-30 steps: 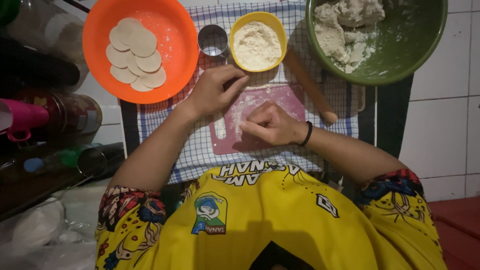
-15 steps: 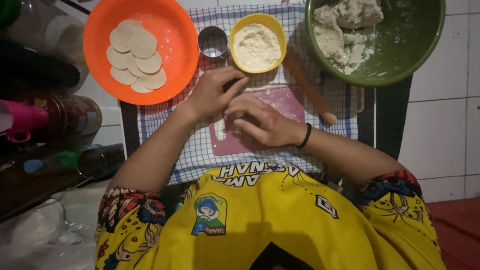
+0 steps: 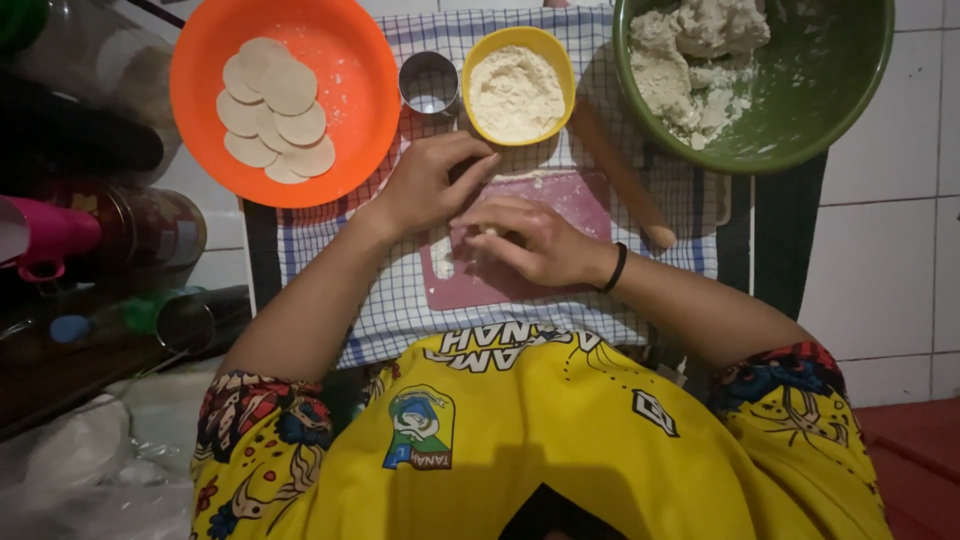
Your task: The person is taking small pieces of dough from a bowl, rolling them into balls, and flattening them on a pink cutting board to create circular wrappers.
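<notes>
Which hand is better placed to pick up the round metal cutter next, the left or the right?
Probably the left. The left hand lies just below the round metal cutter, with a free path. The right hand rests on the pink board, farther away.

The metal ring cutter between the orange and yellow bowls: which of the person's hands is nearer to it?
Left. The left hand lies just below the cutter; the right hand sits lower, farther away on the pink board.

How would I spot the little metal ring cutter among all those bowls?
Start at the big orange bowl holding pale dough rounds, top left on the checked cloth. Just to its right, before the smaller yellow bowl of flour, stands the metal ring cutter. It is the only shiny, open steel cylinder there, far smaller than any bowl.
</notes>
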